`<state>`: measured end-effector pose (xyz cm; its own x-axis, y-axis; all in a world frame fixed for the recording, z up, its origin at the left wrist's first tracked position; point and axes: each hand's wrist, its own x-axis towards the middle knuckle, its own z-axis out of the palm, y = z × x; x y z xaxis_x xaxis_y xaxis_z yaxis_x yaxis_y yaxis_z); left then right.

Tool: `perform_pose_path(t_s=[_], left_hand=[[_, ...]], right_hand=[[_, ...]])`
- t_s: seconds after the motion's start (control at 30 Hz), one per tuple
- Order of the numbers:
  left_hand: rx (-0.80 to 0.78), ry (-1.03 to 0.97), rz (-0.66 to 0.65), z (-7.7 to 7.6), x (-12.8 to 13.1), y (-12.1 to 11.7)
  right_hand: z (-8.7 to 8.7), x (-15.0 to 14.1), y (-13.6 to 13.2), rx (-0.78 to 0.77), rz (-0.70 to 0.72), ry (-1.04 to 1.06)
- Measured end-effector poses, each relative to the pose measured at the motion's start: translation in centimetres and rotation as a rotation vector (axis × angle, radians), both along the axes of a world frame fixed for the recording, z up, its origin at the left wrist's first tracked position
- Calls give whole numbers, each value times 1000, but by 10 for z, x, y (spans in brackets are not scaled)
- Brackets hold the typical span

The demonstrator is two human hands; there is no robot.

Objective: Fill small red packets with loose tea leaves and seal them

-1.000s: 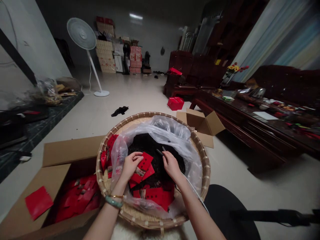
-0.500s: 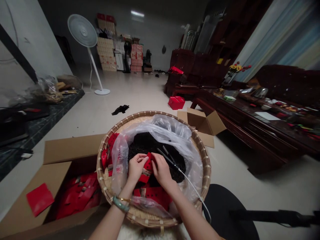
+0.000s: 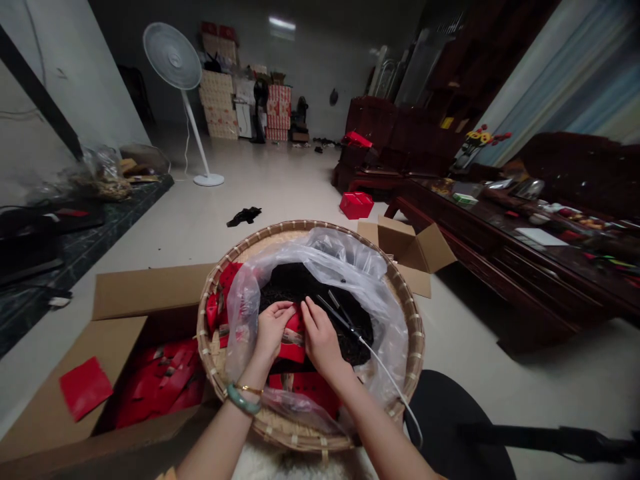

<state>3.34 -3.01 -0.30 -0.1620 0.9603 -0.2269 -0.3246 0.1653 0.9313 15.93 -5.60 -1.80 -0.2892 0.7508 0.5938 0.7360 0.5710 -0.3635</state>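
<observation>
Pinches the upper edge of a red packet [image 3: 293, 349] at the centre of the frame, thumb against fingertips of the left hand [image 3: 270, 333]. Pinches the same packet at its upper right with the right hand [image 3: 323, 337]. Holds it over dark loose contents [image 3: 295, 277] inside a clear plastic bag [image 3: 345, 257], within a round woven basket [image 3: 418, 333] at lower centre. Has a slim two-armed tool [image 3: 345, 321] with a white cord [image 3: 384, 365] just right of the right hand, arms parted. Has a cardboard box [image 3: 150, 288] of red packets at lower left. Faces a white fan [image 3: 173, 57], upper left.
</observation>
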Motion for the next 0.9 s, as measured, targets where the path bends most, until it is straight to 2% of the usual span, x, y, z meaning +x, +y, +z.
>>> perform_pose_path(t_s=[0.23,0.63,0.7,0.77,0.83,0.9], left_hand=[[5,-81,27,-5,-1,2],[40,-40,6,3,-5,-3],[54,8,-17,2,-5,-4],[72,113,-72,2,-4,-6],[137,260,-123,3,-5,-7],[230,390,-153,4,-6,-7]], right_hand=[[-8,-1,0,20,17,-59],[-7,1,1,23,27,-7],[-4,0,1,4,26,35],[1,0,2,-37,-35,118],[8,2,4,-76,-133,188],[16,6,6,-113,-156,209]])
